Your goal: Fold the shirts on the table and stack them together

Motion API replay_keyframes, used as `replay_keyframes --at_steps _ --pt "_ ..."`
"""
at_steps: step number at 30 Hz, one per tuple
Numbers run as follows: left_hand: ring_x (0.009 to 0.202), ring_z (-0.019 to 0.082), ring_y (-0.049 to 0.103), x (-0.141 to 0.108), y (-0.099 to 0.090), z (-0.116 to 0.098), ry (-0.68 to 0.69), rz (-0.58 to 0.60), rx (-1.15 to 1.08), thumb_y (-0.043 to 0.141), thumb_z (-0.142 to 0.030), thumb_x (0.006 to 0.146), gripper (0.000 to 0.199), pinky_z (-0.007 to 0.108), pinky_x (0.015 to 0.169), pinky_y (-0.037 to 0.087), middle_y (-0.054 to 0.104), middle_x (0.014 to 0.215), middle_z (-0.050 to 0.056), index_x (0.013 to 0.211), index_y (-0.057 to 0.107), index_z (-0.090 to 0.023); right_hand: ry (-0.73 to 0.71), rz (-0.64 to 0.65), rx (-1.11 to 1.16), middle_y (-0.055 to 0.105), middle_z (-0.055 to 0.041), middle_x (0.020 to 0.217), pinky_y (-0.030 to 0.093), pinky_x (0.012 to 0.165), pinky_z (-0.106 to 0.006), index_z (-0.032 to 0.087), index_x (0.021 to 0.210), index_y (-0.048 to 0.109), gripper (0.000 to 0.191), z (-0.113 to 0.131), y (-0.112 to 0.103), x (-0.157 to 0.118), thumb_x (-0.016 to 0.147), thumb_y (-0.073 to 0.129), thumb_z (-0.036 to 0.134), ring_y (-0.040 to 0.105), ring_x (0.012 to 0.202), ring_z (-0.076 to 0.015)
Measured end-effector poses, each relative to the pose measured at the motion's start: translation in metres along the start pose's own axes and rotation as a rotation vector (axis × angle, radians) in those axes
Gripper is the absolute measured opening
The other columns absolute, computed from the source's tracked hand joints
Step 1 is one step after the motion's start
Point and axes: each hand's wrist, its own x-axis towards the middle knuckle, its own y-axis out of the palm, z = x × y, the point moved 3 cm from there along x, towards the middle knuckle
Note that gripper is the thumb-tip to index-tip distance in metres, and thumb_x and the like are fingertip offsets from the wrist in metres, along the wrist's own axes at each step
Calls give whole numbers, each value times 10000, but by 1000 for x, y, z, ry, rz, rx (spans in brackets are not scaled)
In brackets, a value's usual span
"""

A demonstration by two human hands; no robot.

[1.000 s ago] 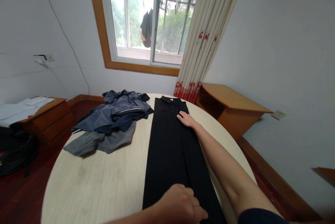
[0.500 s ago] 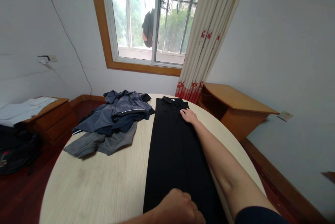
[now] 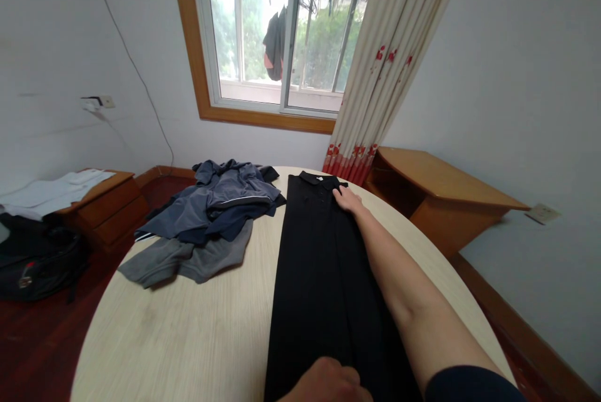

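Note:
A black polo shirt (image 3: pixel 310 277) lies lengthwise over the table in a long narrow shape, its collar (image 3: pixel 314 178) and buttons at the far end. At the far right edge beside the collar, my right hand (image 3: pixel 348 198) has its fingers closed on the fabric. My left hand (image 3: pixel 331 382) is curled in a fist over the near part of the shirt at the bottom of the view; its fingertips and the shirt's near end are hidden.
A heap of clothes (image 3: pixel 225 195), dark blue and grey, lies on the left of the round table (image 3: pixel 197 333). Beyond the table are a curtain (image 3: pixel 389 57), a wooden desk (image 3: pixel 436 183) and a window. A low cabinet (image 3: pixel 110 208) and a black bag (image 3: pixel 37 264) stand at the left.
My view has turned slightly left. The fingers of my right hand, flatter before, are drawn together at the shirt's edge. My left hand sits lower in view.

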Motion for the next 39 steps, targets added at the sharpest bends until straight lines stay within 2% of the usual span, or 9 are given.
replay_keyframes --at_steps 5,9,12,16,18,20,24,28,39 --pt "564 87 550 0 13 5 -3 -7 -14 684 -238 909 16 236 467 302 692 686 -65 921 684 -249 -11 -41 26 289 -148 1637 244 1186 -568 149 1575 282 652 0 7 7 1041 122 488 262 1511 -288" --pt "512 73 509 2 23 10 -34 61 -39 724 -229 878 183 239 456 277 653 622 -74 719 634 -220 -41 6 -28 217 -109 1665 158 1206 -600 182 1582 285 649 3 24 1 1030 226 518 185 1538 -287" --pt "634 114 585 -2 -2 10 -72 3 -18 684 -350 922 78 255 509 330 693 716 -57 897 700 -277 -64 -44 -7 215 -94 1666 166 1210 -590 187 1589 271 658 3 22 -3 1030 199 527 198 1535 -279" --pt "1097 237 624 -18 -55 13 -257 -175 -82 554 -588 943 485 371 896 471 702 1205 62 1290 616 -254 -64 -165 53 334 -113 1623 231 1204 -539 169 1563 335 667 -3 3 -10 1039 83 495 293 1500 -264" --pt "1372 310 457 -25 -68 17 -326 -182 -136 474 -620 965 610 512 1113 354 513 1504 105 1441 496 -239 -68 -174 25 341 -115 1619 221 1205 -546 177 1554 358 664 -6 -1 -18 1040 87 499 289 1501 -268" --pt "1504 353 251 -29 -68 21 -347 -112 -169 429 -651 968 692 635 1185 194 305 1637 112 1524 394 -240 -78 -116 -34 297 -110 1639 192 1207 -572 183 1558 349 652 -7 2 -30 1039 132 514 252 1516 -276" --pt "1545 359 92 -29 -57 24 -350 6 -182 413 -658 968 734 726 1173 35 171 1668 123 1565 327 -241 -103 -1 -145 202 -115 1668 183 1208 -569 173 1584 280 666 -2 20 -56 1031 202 535 198 1534 -275" --pt "1546 358 74 -27 -52 23 -341 20 -159 419 -641 972 733 738 1164 30 156 1667 128 1578 300 -247 -95 -7 -166 173 -112 1675 191 1210 -554 169 1596 242 692 3 24 -64 1022 205 553 192 1537 -262" --pt "1538 353 143 -36 -61 57 -389 -44 -68 404 -668 964 740 700 1182 99 212 1656 136 1566 338 -243 -99 -34 -83 191 -85 1674 185 1212 -559 217 1587 285 671 15 29 -19 1019 242 571 200 1534 -272"
